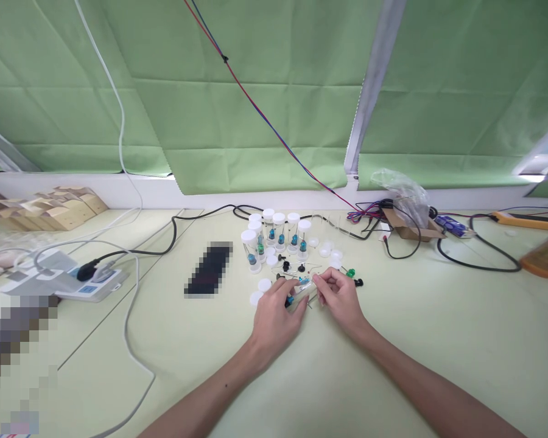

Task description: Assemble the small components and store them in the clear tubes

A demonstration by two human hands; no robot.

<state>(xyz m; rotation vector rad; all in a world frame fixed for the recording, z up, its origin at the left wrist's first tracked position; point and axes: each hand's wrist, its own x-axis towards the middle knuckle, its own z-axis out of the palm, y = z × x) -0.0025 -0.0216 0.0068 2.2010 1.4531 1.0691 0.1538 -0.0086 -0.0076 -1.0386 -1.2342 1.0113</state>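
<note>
My left hand (278,313) is closed around a clear plastic vial (304,292), which lies tilted between thumb and fingers. A bit of blue shows at the vial's lower end, by the thumb. At its upper right end are the pinched fingers of my right hand (340,298); whatever they hold is too small to make out. Just beyond stand several clear vials with white caps (279,231), each with a blue or green part and a thin needle inside. Loose white caps (265,285), black parts (286,266), thin needles and a green part (350,273) lie around my hands.
A pixelated dark rectangle (209,270) lies left of the vials. Further left are a power strip (95,286) with cables and several cardboard boxes (64,208). At the back right are a small carton (413,225), tangled wires, and an orange bottle (545,255).
</note>
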